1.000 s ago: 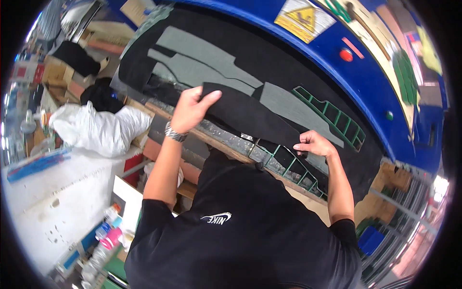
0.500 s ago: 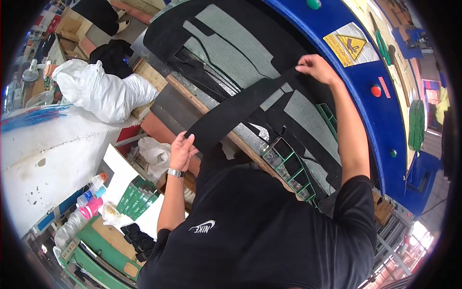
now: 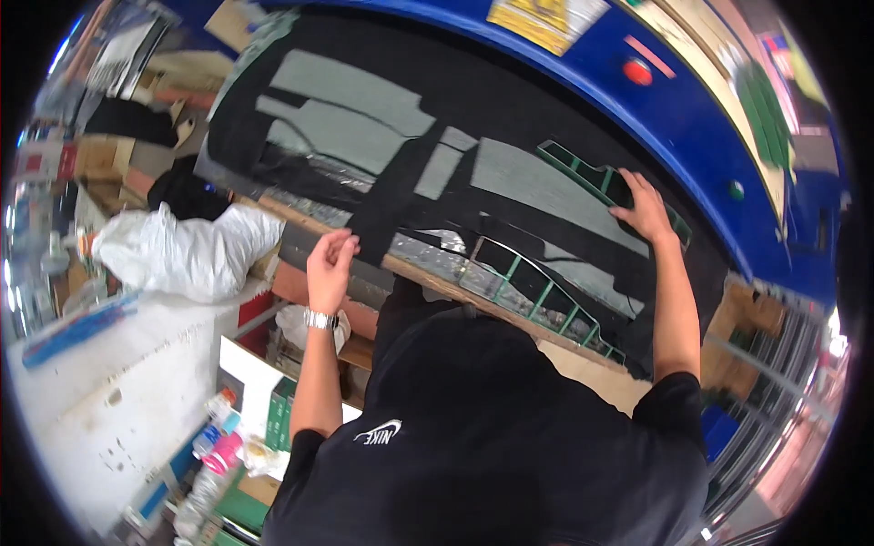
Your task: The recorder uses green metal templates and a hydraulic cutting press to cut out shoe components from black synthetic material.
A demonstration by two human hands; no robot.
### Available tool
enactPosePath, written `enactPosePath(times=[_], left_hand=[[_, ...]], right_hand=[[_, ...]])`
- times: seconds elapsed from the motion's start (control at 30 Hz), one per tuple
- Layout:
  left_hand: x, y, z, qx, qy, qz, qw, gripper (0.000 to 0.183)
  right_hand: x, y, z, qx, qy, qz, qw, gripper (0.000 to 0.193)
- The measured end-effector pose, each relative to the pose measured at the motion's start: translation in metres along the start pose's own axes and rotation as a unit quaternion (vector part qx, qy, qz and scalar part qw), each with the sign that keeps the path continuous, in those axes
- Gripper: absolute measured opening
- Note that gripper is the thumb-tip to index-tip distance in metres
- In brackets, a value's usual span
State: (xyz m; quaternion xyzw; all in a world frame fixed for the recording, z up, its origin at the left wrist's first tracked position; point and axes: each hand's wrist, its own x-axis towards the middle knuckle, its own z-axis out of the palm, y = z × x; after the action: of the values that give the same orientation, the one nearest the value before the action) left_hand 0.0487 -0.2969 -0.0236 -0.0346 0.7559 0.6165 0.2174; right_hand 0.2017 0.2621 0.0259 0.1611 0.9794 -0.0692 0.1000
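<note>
The left hand [image 3: 330,268], fingers loosely curled, is beside the smooth black strip [image 3: 391,191]; whether it grips cannot be told. The strip slants across the counter's wooden edge [image 3: 437,280]. A white emblem [image 3: 382,432] marks the black shirt [image 3: 510,409]. Beyond a ladder-shaped green frame [image 3: 508,275], the right hand [image 3: 645,211], half a second ago holding the strip's far end, spreads half-open over another green frame [image 3: 575,173].
</note>
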Motion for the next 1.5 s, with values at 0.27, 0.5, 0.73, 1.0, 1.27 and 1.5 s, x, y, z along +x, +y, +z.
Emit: enactPosePath(times=[0.27, 0.5, 0.73, 1.0, 1.27, 1.5], left_hand=[[0.093, 0.062, 0.228, 0.177, -0.258, 0.164, 0.936, 0.047], [0.096, 0.064, 0.349, 0.430, -0.065, 0.221, 0.873, 0.054], [0.105, 0.072, 0.348, 0.522, -0.057, 0.191, 0.829, 0.030], [0.058, 0.079, 0.277, -0.064, -0.133, 0.201, 0.968, 0.021], [-0.047, 0.132, 0.122, -0.331, -0.034, 0.281, 0.900, 0.021], [-0.070, 0.165, 0.116, -0.355, -0.062, 0.362, 0.860, 0.025]], right_hand=[[-0.037, 0.020, -0.039, 0.126, 0.033, -0.009, 0.991, 0.078], [-0.062, 0.040, -0.061, 0.195, 0.094, -0.038, 0.976, 0.077], [-0.077, 0.050, -0.071, 0.215, 0.166, -0.078, 0.959, 0.074], [-0.094, 0.070, -0.065, 0.226, 0.164, -0.120, 0.953, 0.069], [-0.031, 0.040, -0.021, 0.142, 0.082, -0.146, 0.976, 0.072], [0.016, -0.004, -0.016, 0.062, 0.043, -0.208, 0.975, 0.062]])
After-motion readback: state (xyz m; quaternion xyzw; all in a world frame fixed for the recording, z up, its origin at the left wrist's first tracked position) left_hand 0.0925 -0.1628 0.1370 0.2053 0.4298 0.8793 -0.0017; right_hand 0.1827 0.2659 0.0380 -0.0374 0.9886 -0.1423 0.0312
